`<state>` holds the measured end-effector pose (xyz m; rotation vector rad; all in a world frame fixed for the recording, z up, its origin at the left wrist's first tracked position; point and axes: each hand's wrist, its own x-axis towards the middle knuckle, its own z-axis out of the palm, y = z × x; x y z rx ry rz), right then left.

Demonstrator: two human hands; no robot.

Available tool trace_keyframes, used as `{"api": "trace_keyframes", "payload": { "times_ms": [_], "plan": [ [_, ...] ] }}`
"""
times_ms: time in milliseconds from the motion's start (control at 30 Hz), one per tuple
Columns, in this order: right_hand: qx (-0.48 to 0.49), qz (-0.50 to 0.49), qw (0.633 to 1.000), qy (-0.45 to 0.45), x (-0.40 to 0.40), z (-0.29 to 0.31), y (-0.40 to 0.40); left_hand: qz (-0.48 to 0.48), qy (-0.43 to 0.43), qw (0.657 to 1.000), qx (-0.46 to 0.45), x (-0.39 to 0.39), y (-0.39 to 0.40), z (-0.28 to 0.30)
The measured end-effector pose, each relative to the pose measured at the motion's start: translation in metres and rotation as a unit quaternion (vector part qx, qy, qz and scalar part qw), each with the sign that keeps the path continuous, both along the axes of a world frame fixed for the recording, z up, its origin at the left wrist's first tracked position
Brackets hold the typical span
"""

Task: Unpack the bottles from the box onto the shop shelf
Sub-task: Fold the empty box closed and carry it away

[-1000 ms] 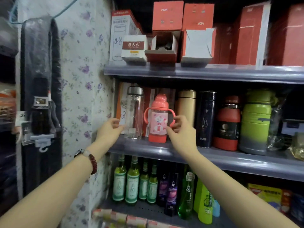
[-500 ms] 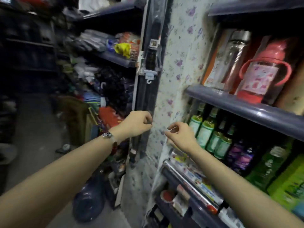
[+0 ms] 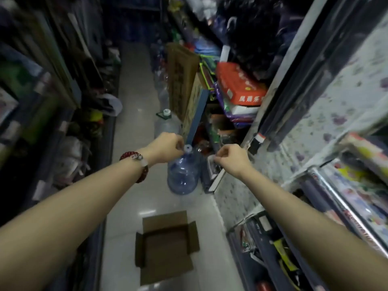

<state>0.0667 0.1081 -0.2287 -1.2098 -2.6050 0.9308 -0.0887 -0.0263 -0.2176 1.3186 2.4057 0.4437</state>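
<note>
An open brown cardboard box (image 3: 167,246) lies on the pale floor of the aisle, below and between my arms; its inside looks bare. My left hand (image 3: 165,147) and my right hand (image 3: 231,159) are stretched out in front of me above the floor, both with fingers curled in and nothing held. The shop shelf (image 3: 327,183) runs along the right edge, blurred; no bottles from it show here.
A big blue water jug (image 3: 183,175) stands on the floor beyond the box, a clear jug (image 3: 167,122) behind it. Cardboard sheets (image 3: 181,80) and red packs (image 3: 239,85) crowd the right side. Dark shelving (image 3: 52,122) lines the left of the narrow aisle.
The view has swung left and down from the bottle shelf to the aisle floor. Both hands left the pink bottle and clear bottle and came away from the shelf with fingers curled.
</note>
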Motion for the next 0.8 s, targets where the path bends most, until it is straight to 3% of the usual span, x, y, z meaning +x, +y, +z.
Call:
{"api": "trace_keyframes", "payload": {
  "times_ms": [333,567,800],
  "plan": [
    [-0.085,0.06,0.99,-0.091,-0.065,-0.166,-0.015,0.165,-0.136,0.974,-0.071,-0.062,-0.057,-0.174],
    [-0.113,0.123,0.981,-0.095,-0.099,-0.306,-0.007,0.237,-0.156,0.954,-0.093,-0.079,-0.083,-0.335],
    [-0.155,0.114,0.975,-0.112,-0.086,-0.465,-0.016,0.28,-0.169,0.936,-0.127,-0.06,-0.118,-0.481]
  ]
}}
